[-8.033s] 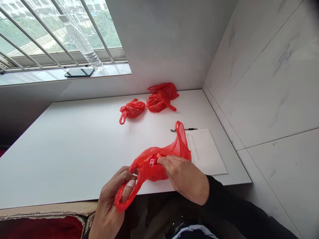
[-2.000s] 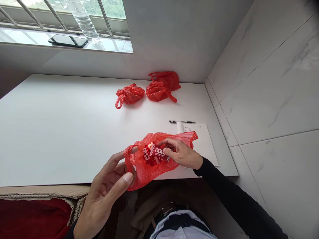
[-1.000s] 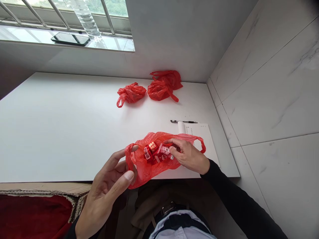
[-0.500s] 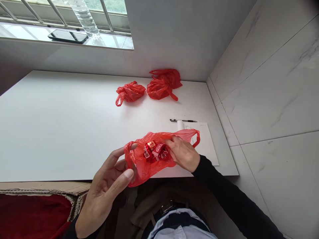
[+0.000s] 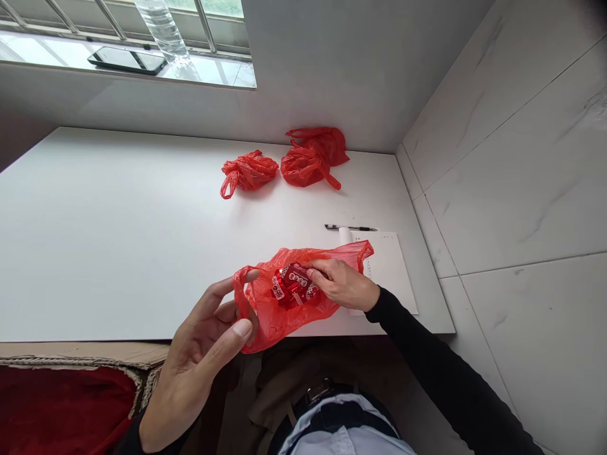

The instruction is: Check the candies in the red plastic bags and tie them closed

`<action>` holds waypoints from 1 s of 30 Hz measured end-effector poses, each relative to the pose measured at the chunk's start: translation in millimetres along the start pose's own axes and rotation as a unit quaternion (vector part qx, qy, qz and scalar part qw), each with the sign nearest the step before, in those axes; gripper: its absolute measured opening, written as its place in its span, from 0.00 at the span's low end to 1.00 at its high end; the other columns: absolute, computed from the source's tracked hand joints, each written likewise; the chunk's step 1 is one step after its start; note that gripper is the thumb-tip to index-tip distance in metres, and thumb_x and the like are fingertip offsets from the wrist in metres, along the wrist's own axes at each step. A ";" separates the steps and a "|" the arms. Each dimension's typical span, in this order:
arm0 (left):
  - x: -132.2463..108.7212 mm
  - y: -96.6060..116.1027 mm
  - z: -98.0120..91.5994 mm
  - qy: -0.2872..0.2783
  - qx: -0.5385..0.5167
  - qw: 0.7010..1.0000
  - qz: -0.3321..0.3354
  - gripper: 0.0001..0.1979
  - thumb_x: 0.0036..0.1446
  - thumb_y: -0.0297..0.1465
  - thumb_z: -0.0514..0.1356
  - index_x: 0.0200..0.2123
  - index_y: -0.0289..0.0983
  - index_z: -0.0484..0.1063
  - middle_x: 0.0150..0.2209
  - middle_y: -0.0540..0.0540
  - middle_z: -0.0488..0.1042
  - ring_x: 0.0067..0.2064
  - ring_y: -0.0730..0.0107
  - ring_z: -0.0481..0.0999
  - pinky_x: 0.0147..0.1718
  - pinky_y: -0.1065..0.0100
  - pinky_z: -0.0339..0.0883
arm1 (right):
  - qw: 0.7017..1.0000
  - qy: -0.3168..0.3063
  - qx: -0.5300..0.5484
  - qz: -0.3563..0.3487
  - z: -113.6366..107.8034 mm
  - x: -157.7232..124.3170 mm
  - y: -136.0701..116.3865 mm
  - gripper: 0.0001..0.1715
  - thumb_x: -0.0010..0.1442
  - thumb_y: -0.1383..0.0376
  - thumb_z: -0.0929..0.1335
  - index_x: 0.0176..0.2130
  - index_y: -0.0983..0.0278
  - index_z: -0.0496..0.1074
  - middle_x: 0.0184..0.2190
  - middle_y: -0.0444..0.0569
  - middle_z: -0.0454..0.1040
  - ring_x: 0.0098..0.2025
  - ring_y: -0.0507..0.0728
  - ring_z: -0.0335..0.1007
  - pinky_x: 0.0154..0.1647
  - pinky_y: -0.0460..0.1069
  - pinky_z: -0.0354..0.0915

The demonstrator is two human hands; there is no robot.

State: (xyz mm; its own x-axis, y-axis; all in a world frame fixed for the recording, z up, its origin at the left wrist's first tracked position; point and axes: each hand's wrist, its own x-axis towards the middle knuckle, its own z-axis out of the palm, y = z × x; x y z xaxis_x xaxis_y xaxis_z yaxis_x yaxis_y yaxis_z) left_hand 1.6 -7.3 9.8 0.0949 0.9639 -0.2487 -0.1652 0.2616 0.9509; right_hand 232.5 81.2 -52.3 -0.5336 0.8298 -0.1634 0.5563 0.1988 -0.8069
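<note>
A thin red plastic bag [image 5: 289, 325] lies spread at the table's front edge with its mouth open upward. My left hand [image 5: 203, 344] has its fingers hooked through one handle, holding that side of the bag apart, the thumb near its rim. Inside, several small red packets with white lettering lie together. My right hand [image 5: 344, 284] reaches into the mouth, its thumb and fingers pinching the edge of one red packet [image 5: 298, 276]. The bag's other handle lies beyond my right hand, over a sheet of paper.
Two bundles of red bags, a left one [image 5: 250, 172] and a right one [image 5: 308, 163], sit at the back of the white table [image 5: 118, 240]. A pen [image 5: 351, 227] lies beside a notepad [image 5: 391, 272]. Phone [image 5: 127, 60] and bottle [image 5: 164, 31] are on the sill; an open carton [image 5: 80, 351] stands front left.
My right hand has shifted slightly, and a red packet now lies turned up at its fingertips over the others. The right handle has dropped flatter. My left hand keeps its hold.
</note>
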 end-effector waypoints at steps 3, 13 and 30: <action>1.0 -0.6 -2.8 -0.012 0.018 1.000 0.008 0.21 0.63 0.36 0.62 0.59 0.48 0.70 0.29 0.50 0.74 0.30 0.71 0.69 0.33 0.74 0.70 | 0.999 -0.027 0.040 0.010 -4.4 -2.6 -0.1 0.19 0.70 0.68 0.59 0.45 0.64 0.77 0.35 0.46 0.78 0.33 0.53 0.70 0.34 0.49 0.63; 5.3 -7.8 -8.7 -0.040 0.050 0.997 0.048 0.21 0.65 0.34 0.60 0.61 0.47 0.68 0.31 0.50 0.74 0.32 0.72 0.72 0.35 0.75 0.73 | 0.990 -0.024 0.137 -0.014 -14.4 -15.2 0.4 0.20 0.69 0.63 0.63 0.56 0.64 0.75 0.48 0.52 0.79 0.46 0.59 0.75 0.46 0.54 0.70; 12.2 -12.7 -4.9 0.020 0.117 0.993 0.024 0.21 0.62 0.38 0.64 0.58 0.48 0.70 0.36 0.49 0.78 0.35 0.67 0.77 0.35 0.70 0.76 | 0.912 -0.012 0.407 0.046 -11.4 -25.1 -14.8 0.24 0.64 0.62 0.71 0.58 0.63 0.73 0.40 0.48 0.79 0.41 0.55 0.78 0.44 0.53 0.76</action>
State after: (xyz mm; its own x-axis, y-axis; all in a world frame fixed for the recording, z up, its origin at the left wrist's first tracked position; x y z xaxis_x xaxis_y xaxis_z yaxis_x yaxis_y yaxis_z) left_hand 0.1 1.4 -6.2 0.0525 0.9774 -0.2050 0.0644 0.2015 0.9774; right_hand 244.9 63.4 -29.8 -0.5283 0.8096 -0.2559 -0.0529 -0.3322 -0.9417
